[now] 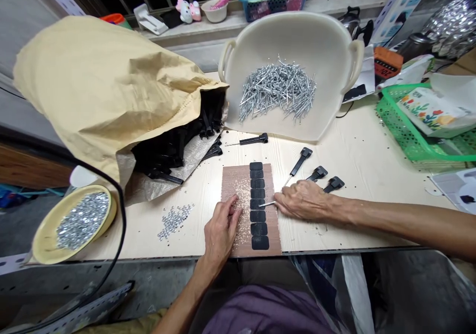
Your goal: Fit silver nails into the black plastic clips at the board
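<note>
Right hand [305, 199] at 3 o'clock of wood-grain board [275, 237]: fingers clamped on slim metal rod [268, 203], tip over column of black pads [258, 216]; contact unclear. Left hand [221, 230] on board, 8 o'clock: fingers curled near beige granules [243, 188]; whether apart or pinching, cannot tell. Black-handled parts [300, 161] at 2 o'clock. White basin [330, 66] of metal pins [277, 88], 12 o'clock. Paper sack [111, 86], 10 o'clock. Yellow bowl [44, 230] of silvery bits [80, 220], 9 o'clock.
</note>
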Demonstrator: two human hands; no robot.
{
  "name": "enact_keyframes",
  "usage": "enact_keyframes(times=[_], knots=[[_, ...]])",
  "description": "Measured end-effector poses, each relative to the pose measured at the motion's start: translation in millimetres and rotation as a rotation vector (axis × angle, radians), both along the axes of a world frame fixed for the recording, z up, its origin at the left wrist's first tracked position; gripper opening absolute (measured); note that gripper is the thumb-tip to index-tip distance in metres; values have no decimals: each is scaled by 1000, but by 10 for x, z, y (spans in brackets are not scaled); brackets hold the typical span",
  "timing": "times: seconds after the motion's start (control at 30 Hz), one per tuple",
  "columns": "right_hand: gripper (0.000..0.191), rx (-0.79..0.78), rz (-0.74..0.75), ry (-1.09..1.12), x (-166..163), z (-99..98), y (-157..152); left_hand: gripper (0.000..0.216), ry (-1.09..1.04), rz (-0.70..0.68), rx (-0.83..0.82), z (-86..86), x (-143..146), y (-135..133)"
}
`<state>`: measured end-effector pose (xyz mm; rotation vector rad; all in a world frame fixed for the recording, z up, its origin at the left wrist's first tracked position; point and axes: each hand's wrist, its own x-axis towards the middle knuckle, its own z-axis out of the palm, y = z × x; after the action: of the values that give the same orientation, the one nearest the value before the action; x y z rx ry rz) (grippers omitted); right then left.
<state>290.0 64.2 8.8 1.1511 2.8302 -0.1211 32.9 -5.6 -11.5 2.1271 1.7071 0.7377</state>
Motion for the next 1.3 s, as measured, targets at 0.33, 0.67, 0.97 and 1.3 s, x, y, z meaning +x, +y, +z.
enact_keyframes(times=[0.33,0.67,0.97,1.3], knots=[[40,22,57,-47,-69,-27,-116,37,41,19,25,18,30,-21],[44,-68,42,-47,34,31,-23,37,60,14,44,24,37,-25],[44,-98,19,-61,-18,41,-76,37,134,47,41,-2,39,-35],[48,-86,-18,-54,-71,-45,-46,37,170,60,19,-7,41,-41]])
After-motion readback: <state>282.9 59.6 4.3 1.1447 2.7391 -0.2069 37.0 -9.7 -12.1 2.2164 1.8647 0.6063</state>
